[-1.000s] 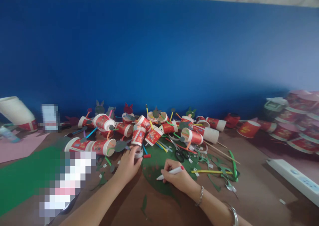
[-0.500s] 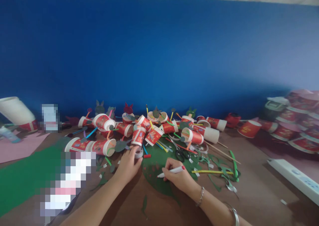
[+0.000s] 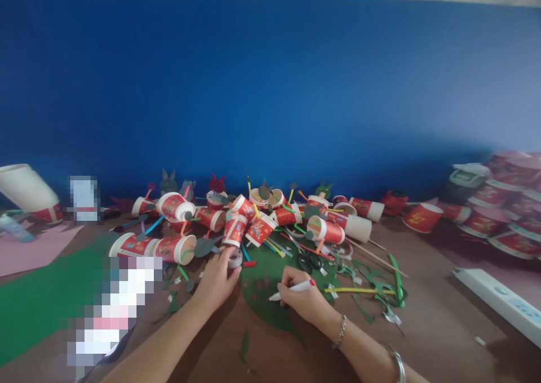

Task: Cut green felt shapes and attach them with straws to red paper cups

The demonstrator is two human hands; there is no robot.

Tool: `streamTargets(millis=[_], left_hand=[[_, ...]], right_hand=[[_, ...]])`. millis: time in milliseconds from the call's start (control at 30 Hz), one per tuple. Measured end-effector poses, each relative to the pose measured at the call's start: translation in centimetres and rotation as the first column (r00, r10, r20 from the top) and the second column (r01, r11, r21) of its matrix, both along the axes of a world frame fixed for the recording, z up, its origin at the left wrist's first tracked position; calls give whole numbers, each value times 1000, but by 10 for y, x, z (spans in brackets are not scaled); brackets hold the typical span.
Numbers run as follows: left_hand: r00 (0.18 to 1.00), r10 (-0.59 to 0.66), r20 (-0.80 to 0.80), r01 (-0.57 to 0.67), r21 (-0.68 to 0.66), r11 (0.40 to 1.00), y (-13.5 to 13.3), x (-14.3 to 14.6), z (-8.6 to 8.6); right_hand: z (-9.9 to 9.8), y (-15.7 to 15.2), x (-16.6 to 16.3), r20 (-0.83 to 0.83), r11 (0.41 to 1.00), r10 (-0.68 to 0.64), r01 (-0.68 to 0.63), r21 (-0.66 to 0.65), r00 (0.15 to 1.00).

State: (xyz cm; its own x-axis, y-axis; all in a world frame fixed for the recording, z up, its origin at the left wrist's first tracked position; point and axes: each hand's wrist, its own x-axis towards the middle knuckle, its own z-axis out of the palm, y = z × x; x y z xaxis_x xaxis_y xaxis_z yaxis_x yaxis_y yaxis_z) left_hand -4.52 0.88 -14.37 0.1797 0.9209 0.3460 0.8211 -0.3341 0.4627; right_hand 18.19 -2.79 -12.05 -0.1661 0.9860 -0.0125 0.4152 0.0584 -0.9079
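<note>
In my right hand [image 3: 302, 295] is a white marker [image 3: 301, 286] with a red end, gripped between thumb and fingers. Its tip points down at a dark green piece of paper [image 3: 266, 310] that bears several small reddish marks. My left hand [image 3: 217, 279] rests at the paper's upper left, its thumb and fingers curled around a small roll of tape [image 3: 235, 258]. Just beyond that hand lies a red paper cup [image 3: 234, 230]. A pair of black-handled scissors [image 3: 310, 262] sits behind my right hand, partly among green scraps.
Red paper cups [image 3: 327, 230] with coloured strips spread along the blue partition [image 3: 270, 90]. Green paper scraps [image 3: 382, 290] and a yellow strip [image 3: 359, 290] lie to the right, near a white power strip [image 3: 501, 301]. Stacked cups [image 3: 513, 203] stand far right; green paper [image 3: 38, 310] lies left.
The marker and my right hand have shifted very slightly to the right over the green paper. My left hand stays nearly where it was.
</note>
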Motion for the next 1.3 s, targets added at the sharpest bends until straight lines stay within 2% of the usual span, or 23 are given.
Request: streamTargets(millis=[567,1300], left_hand=[[1000,3,28,-4,15,1000,0,0,-2],[1000,21,6,-21,8,1000,-1,1,-1]], right_hand=[[-5,0,2,-48,998,29,-32,-51,998],[-1,-3,-1,14,997,51,-50,-65,999]])
